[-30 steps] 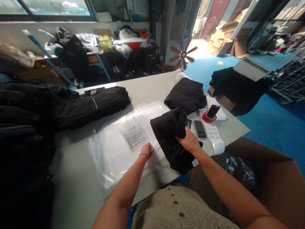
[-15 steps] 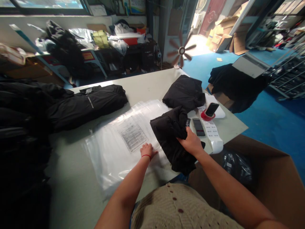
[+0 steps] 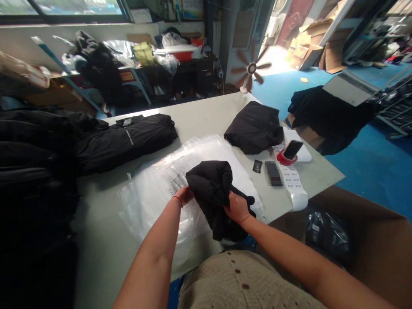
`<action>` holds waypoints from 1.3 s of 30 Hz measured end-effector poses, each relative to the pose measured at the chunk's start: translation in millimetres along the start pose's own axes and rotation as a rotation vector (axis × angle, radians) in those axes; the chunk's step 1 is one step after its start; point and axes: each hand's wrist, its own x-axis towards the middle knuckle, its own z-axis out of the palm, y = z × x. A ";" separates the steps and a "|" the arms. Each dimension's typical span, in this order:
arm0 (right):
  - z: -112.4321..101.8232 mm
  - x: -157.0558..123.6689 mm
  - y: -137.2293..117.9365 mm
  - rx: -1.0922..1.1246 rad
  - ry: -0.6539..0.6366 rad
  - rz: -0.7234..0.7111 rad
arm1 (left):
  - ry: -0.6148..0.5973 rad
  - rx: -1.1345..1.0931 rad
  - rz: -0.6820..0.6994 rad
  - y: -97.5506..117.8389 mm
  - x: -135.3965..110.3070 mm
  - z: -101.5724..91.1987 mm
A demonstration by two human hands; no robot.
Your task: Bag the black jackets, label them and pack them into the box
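Note:
A folded black garment [image 3: 209, 186], padded-looking, lies over the right part of a stack of clear plastic bags [image 3: 144, 206]. My right hand [image 3: 238, 208] grips its right side, fingers closed into the fabric. Against the garment's left edge is my left hand [image 3: 184, 195], with a red string on the wrist. The garment and plastic hide its fingertips, so its hold cannot be made out. Printed text [image 3: 176, 182] on the top bag shows partly above that hand. Farther back on the table rests another folded black garment [image 3: 254, 126].
Black clothing [image 3: 128, 141] lies along the table's far left, with a big dark pile [image 3: 32, 184] nearer. At right are a black card [image 3: 257, 166], a dark device [image 3: 273, 175], a label strip [image 3: 292, 184] and red tape [image 3: 286, 158]. A cardboard box [image 3: 383, 240] stands below.
My right hand has brought the black garment leftward onto the plastic bags, uncovering the black card. My left hand has shifted from lying on the bags to the garment's left edge.

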 end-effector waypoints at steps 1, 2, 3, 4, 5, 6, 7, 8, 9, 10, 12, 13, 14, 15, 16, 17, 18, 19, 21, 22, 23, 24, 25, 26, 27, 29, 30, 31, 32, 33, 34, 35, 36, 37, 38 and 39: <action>4.7 0.0 0.9 -0.006 -0.026 -0.050 | 0.053 0.007 0.034 7.5 2.4 -5.5; 7.4 0.2 0.9 -0.012 -0.054 -0.092 | 0.106 0.029 0.060 15.3 5.0 -10.3; 8.5 0.7 -0.2 -0.019 -0.083 -0.125 | 0.154 0.056 0.084 23.4 7.6 -14.5; 8.5 1.4 -2.3 -0.027 -0.110 -0.153 | 0.196 0.080 0.108 31.7 9.7 -18.2; 7.5 2.3 -5.3 -0.036 -0.136 -0.179 | 0.229 0.101 0.139 40.3 11.2 -21.2; 6.0 3.3 -9.0 -0.045 -0.160 -0.205 | 0.254 0.119 0.179 49.1 11.6 -23.4; 4.2 4.5 -13.5 -0.054 -0.182 -0.233 | 0.275 0.135 0.227 57.9 10.6 -24.3; 2.2 5.9 -18.7 -0.064 -0.202 -0.264 | 0.293 0.145 0.275 66.5 7.9 -23.5; 0.4 7.7 -24.7 -0.075 -0.218 -0.297 | 0.299 0.156 0.328 74.7 3.0 -20.5; -1.2 10.0 -31.4 -0.089 -0.231 -0.328 | 0.288 0.175 0.388 82.1 -4.3 -14.9; -3.0 16.4 -46.5 -0.121 -0.239 -0.361 | 0.209 0.240 0.526 92.7 -26.2 4.1; -3.0 20.8 -54.1 -0.134 -0.234 -0.360 | 0.136 0.290 0.604 95.3 -40.4 17.0; -2.4 25.9 -61.3 -0.140 -0.227 -0.354 | 0.065 0.330 0.658 95.8 -56.0 31.3; -1.2 31.8 -67.3 -0.138 -0.224 -0.347 | -0.006 0.372 0.697 94.3 -72.0 46.0; 0.4 38.4 -71.5 -0.131 -0.230 -0.339 | -0.082 0.426 0.724 90.8 -87.7 60.2; 2.1 45.4 -73.4 -0.120 -0.241 -0.330 | -0.164 0.483 0.745 85.6 -102.0 72.9; 3.8 52.7 -72.6 -0.100 -0.249 -0.328 | -0.222 0.531 0.771 79.1 -114.4 83.2; 4.9 60.1 -68.8 -0.073 -0.253 -0.332 | -0.239 0.610 0.811 71.7 -124.4 90.7; 4.8 74.2 -52.4 -0.013 -0.247 -0.357 | -0.163 0.813 0.909 55.2 -136.9 97.1; 3.5 80.6 -40.6 0.018 -0.240 -0.380 | -0.078 0.920 0.946 46.5 -140.0 96.7; 1.5 86.3 -27.3 0.042 -0.232 -0.393 | 0.030 1.019 0.965 38.0 -141.8 94.8; -0.8 91.0 -13.5 0.061 -0.218 -0.392 | 0.146 1.103 0.961 29.7 -142.6 92.2; -3.0 94.6 0.0 0.071 -0.184 -0.360 | 0.256 1.171 0.937 22.1 -142.9 89.5; -4.8 96.8 11.9 0.082 -0.119 -0.300 | 0.352 1.223 0.902 15.4 -143.1 87.2; -5.8 97.3 21.5 0.083 -0.048 -0.244 | 0.419 1.262 0.864 9.9 -143.5 85.8; -5.3 92.1 31.4 0.073 0.101 -0.169 | 0.479 1.303 0.813 3.6 -145.1 85.7; -3.8 86.1 31.5 0.064 0.157 -0.179 | 0.493 1.304 0.806 2.8 -146.5 86.9; -1.6 78.0 28.7 0.058 0.194 -0.223 | 0.505 1.295 0.810 3.4 -148.5 88.6; 1.1 68.1 23.7 0.054 0.213 -0.289 | 0.520 1.277 0.822 5.0 -151.2 90.6; 4.3 56.9 17.2 0.053 0.211 -0.373 | 0.538 1.255 0.840 7.2 -154.4 92.9; 7.8 45.3 9.7 0.054 0.188 -0.464 | 0.552 1.233 0.862 9.6 -158.1 95.4; 11.6 34.1 1.9 0.059 0.154 -0.537 | 0.557 1.214 0.887 11.8 -162.2 98.2; 15.6 24.1 -6.2 0.072 0.103 -0.594 | 0.550 1.198 0.914 13.4 -166.4 101.2; 19.9 16.2 -14.4 0.091 0.042 -0.623 | 0.536 1.185 0.938 14.2 -170.2 104.5; 24.2 10.7 -22.9 0.119 -0.022 -0.613 | 0.517 1.172 0.959 14.2 -173.4 108.1; 28.6 7.8 -31.9 0.153 -0.084 -0.576 | 0.498 1.160 0.973 13.3 -175.7 111.7</action>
